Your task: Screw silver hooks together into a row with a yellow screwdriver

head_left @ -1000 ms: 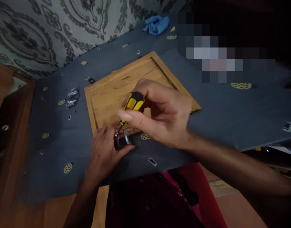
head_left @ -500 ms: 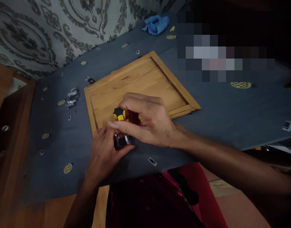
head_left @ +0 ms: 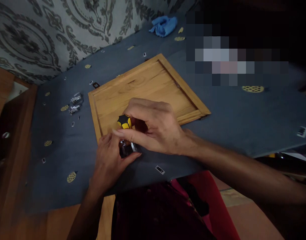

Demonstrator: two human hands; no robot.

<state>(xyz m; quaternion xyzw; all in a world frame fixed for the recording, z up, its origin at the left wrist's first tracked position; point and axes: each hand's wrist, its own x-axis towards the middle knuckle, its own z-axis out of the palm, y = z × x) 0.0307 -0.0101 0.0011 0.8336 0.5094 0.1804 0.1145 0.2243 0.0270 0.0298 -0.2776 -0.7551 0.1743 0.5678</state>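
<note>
Pinching screwdriver (head_left: 124, 122) and fitting (head_left: 133, 147), hands (head_left: 155, 125) (head_left: 106, 161) hold the former's long axis steep, seemingly tip-down.

Hinges (head_left: 74, 109) lie left of the panel (head_left: 145, 81) (cloth (head_left: 164, 26) behind it)

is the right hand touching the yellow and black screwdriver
Touching: the head view shows the right hand gripping the screwdriver, its fingers held against the handle.
</note>
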